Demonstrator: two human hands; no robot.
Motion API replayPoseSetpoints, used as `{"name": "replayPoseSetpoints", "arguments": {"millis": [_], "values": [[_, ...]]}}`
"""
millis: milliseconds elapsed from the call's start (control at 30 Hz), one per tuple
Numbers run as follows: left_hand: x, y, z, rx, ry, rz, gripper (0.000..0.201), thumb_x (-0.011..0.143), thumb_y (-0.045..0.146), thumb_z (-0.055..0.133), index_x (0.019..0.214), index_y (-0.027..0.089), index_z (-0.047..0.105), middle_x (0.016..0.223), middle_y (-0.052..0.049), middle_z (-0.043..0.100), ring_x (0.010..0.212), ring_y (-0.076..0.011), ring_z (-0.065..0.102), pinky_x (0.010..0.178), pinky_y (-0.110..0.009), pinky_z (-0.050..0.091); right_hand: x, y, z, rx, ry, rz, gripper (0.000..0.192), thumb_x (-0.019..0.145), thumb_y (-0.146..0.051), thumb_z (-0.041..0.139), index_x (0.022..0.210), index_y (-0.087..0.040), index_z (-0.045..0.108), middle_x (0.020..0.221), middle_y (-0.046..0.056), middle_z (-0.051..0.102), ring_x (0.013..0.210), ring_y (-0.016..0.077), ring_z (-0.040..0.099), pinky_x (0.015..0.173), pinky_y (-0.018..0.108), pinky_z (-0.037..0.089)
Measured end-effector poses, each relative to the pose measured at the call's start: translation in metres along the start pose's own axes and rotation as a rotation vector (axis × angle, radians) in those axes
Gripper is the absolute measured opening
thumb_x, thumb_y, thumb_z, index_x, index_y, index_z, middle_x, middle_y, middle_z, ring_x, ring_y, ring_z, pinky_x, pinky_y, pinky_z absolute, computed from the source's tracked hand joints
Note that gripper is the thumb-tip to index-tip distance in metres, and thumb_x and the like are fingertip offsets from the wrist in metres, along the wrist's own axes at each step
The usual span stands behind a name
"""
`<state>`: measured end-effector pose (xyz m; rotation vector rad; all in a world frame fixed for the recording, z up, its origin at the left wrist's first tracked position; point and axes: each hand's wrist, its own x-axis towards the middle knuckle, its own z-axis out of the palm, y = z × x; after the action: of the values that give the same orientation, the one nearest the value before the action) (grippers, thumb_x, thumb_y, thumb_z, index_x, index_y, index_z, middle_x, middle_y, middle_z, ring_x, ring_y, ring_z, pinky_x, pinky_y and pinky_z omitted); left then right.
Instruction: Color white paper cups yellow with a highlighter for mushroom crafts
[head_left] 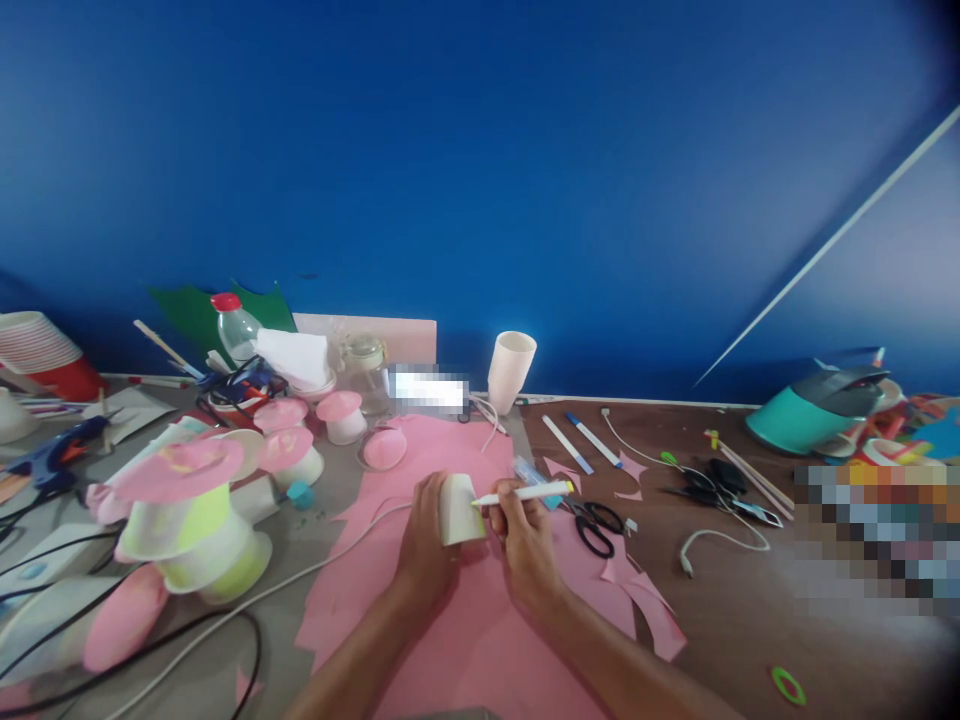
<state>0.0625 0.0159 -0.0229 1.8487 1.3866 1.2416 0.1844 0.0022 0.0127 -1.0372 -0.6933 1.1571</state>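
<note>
My left hand [427, 530] is closed around a small white paper cup [459, 508], which lies tilted above the pink paper [390, 640]. A patch of yellow-green shows along the cup's lower right edge. In my right hand [523, 535] is a white marker [529, 492] with a yellow end, its tip at the cup's side. Just right of that hand, black-handled scissors [596, 528] rest on the pink paper.
Yellow-tinted cups topped with pink paper [180, 500] crowd the left. A tall white cup [510, 370] stands by the blue wall. Two markers [568, 444] [594, 440], paper scraps, cables and a teal container [802, 410] lie to the right. A white cable [300, 575] crosses the paper.
</note>
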Motion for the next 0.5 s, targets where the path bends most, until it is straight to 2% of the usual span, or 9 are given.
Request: {"name": "replayPoseSetpoints", "arguments": {"millis": [233,500], "values": [[0.0025,0.0004,-0.0024,-0.017,-0.016,0.055,0.039,0.074,0.023,0.059,0.113,0.020,0.051,0.114,-0.012,0.057,0.106,-0.0293,0.057,0.091,-0.050,0.049,0.0051,0.0065,-0.0018,-0.062,-0.032,-0.053,0.038,0.078,-0.051,0.068,0.062,-0.019,0.053,0.045,-0.008,0.037,0.045,0.0079,0.029,0.044,0.022,0.026],[0.0023,-0.0043,-0.0006,0.045,-0.007,0.109,0.047,0.074,0.020,0.056,0.120,0.019,0.046,0.114,-0.014,0.057,0.106,-0.0291,0.056,0.091,-0.049,0.050,0.0059,0.0093,-0.0039,-0.048,-0.073,-0.065,0.037,0.080,-0.048,0.068,0.062,-0.020,0.053,0.045,-0.008,0.036,0.045,0.0081,0.029,0.045,0.022,0.026]]}}
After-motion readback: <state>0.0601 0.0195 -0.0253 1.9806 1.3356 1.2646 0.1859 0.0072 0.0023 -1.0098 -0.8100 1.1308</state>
